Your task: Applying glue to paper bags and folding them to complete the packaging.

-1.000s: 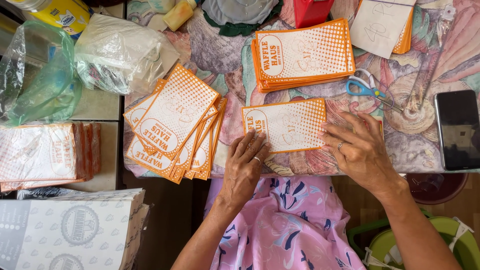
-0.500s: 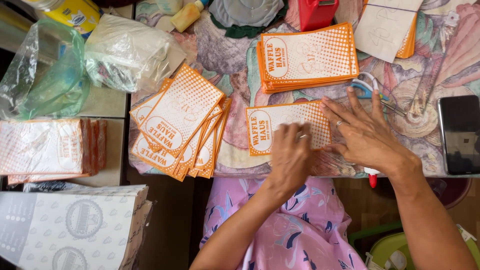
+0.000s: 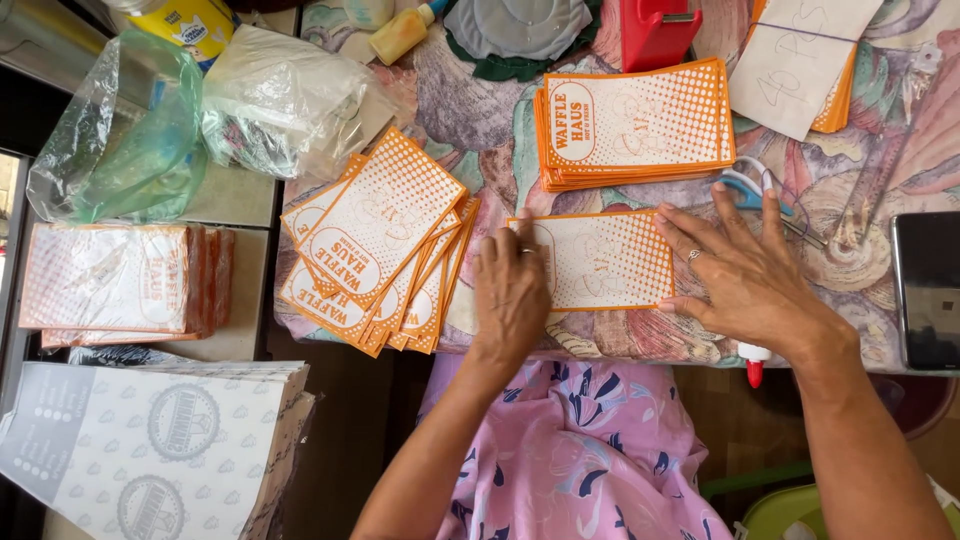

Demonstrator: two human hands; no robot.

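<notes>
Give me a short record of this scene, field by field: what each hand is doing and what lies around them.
Left hand: flat, palm down, on the left end of the single orange-and-white paper bag
Right hand: fingers spread, pressing the same bag's right end
Surface: table with a patterned cloth
Left of the hands: fanned pile of bags
Above the hands: neat stack of bags
Near the right hand: scissors, dark phone
Far edge: red tape dispenser
</notes>
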